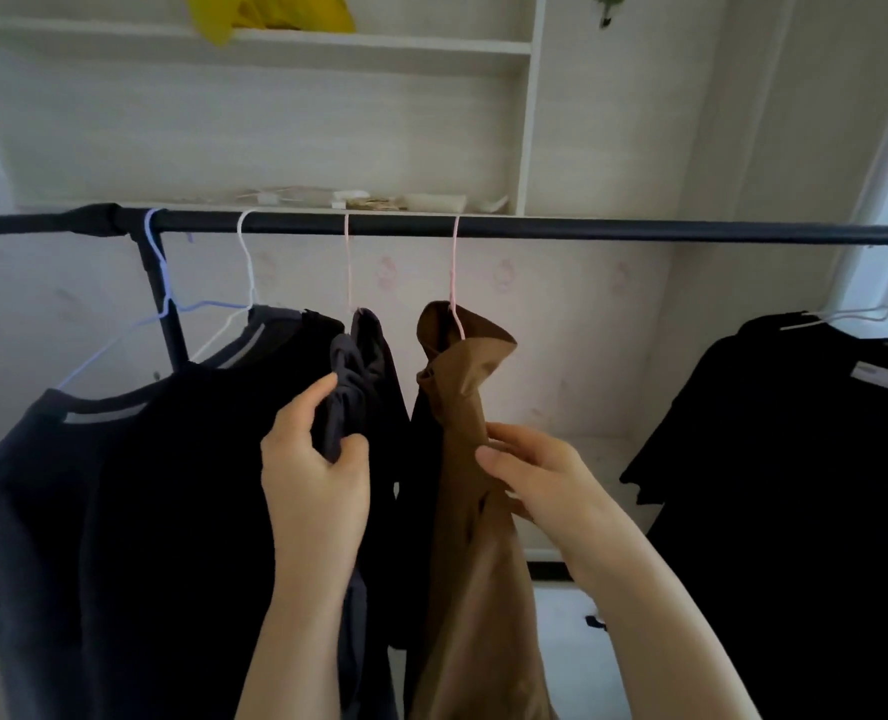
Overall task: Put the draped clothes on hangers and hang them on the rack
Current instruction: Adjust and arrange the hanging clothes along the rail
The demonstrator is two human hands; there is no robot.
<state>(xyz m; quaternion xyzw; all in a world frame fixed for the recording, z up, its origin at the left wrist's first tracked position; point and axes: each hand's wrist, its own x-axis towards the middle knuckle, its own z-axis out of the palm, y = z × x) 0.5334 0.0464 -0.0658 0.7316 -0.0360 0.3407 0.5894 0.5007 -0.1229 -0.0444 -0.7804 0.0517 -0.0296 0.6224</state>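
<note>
Both hands work clothes hanging on the rack [535,232].
Left hand [317,459] grips bunched dark garment [350,376]; right hand [530,475] pinches limp, probably slippery brown garment [462,397]; better held near the hanger.

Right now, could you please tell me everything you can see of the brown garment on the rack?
The brown garment looks like thin, smooth fabric, bunched and creased. It hangs from a pink hanger hooked over the black rail, between a dark grey garment and a black shirt farther right. The right hand pinches a fold of it midway down.
</note>
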